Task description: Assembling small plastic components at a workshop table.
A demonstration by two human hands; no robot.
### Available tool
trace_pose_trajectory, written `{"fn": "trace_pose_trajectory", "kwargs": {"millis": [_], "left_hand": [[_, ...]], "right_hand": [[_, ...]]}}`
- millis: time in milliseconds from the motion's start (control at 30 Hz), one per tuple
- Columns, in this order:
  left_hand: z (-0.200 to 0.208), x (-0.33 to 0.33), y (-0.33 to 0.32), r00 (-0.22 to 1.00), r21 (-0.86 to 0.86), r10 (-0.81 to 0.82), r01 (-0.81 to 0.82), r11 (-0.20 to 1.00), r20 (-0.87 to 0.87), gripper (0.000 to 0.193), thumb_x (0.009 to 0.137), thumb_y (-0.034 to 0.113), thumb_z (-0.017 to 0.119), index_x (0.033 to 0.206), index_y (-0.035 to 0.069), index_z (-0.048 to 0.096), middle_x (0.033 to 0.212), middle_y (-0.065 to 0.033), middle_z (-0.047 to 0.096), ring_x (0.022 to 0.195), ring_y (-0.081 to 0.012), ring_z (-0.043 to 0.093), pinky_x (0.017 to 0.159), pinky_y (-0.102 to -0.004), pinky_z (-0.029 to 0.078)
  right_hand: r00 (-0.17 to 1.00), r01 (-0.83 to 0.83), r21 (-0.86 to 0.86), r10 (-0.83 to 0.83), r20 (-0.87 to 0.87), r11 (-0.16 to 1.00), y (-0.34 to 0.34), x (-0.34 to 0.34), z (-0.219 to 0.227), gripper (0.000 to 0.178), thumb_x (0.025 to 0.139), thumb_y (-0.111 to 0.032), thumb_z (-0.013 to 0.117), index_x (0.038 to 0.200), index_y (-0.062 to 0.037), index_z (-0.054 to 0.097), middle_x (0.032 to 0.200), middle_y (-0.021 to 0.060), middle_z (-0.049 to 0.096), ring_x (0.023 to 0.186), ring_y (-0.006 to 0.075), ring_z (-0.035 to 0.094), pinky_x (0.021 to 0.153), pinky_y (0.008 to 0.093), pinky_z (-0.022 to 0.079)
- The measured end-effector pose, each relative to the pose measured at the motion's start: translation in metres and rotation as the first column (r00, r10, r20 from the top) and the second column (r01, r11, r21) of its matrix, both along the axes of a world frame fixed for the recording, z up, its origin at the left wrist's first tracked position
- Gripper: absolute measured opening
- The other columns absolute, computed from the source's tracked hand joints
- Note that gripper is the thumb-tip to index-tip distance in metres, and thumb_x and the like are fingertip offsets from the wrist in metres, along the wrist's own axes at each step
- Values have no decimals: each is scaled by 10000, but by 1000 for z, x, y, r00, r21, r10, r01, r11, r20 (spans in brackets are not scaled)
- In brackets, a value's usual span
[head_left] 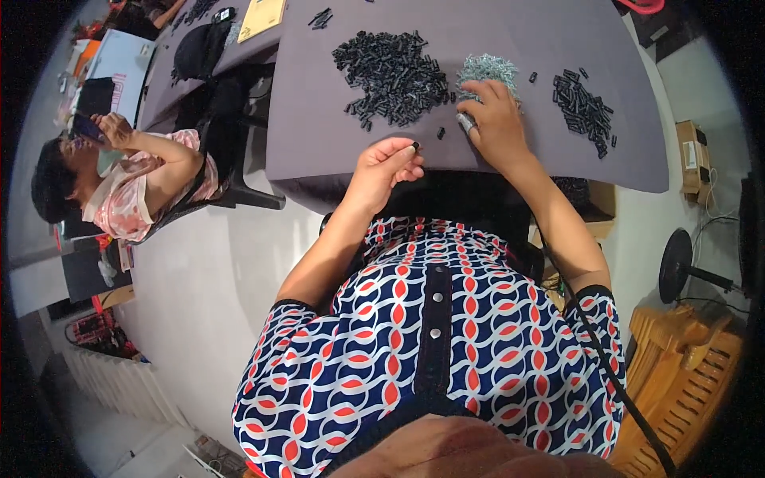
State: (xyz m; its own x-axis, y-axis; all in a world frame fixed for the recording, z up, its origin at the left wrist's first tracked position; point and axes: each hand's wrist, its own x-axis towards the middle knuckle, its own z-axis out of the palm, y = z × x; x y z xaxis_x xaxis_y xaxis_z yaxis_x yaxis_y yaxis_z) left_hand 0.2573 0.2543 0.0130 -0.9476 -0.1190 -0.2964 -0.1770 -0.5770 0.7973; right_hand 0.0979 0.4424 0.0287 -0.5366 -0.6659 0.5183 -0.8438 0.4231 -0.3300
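My left hand (387, 174) is closed in a pinch just past the table's near edge. A small black cylindrical piece (415, 146) shows at its thumb and fingertips. Farther right, my right hand (499, 123) reaches over the table with fingers apart, its fingertips at the near side of a heap of small silvery metal parts (488, 67). A silvery band (466, 122) wraps one of its digits. Left of that heap lies a large pile of short black pieces (390, 76). To the right is a smaller pile of black pieces (584, 111). One loose black piece (441, 133) lies between my hands.
A grey cloth covers the table (311, 135). At the left, another person (143, 175) sits on a dark chair (253, 187), holding a phone (86, 127). A yellow pad (261, 17) lies at the far left. A wooden chair (677, 390) and a black fan (677, 259) stand to the right.
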Motion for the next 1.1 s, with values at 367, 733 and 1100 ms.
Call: {"fn": "trace_pose_trajectory", "kwargs": {"millis": [367, 733, 1100], "left_hand": [[0, 1, 0, 1000, -3, 2, -2, 1000, 4, 155, 968, 98, 571, 1070, -6, 625, 874, -104, 691, 707, -146, 668, 636, -233, 549], [5, 0, 2, 1000, -15, 21, -21, 1000, 21, 148, 953, 103, 602, 1053, -2, 633, 873, -98, 694, 695, -147, 670, 604, -220, 539], [31, -34, 20, 998, -175, 22, -11, 985, 63, 119, 926, 72, 619, 1011, 5, 669, 839, -83, 688, 675, -137, 659, 586, -219, 523]], "right_hand": [[883, 47, -174, 41, 467, 984, -4, 3, 10, 163, 752, -19, 667, 914, -35, 676, 936, 99, 671, 851, 312, 638, 776, 358, 508], [307, 110, -420, 372, 876, 901, 6, -6, -3, 153, 904, -29, 604, 1039, -17, 673, 950, 43, 690, 774, 106, 649, 644, 225, 499], [205, 170, -483, 449, 870, 859, 13, -9, -5, 131, 891, -56, 643, 1016, -21, 665, 929, 50, 680, 795, 130, 655, 698, 258, 534]]}}
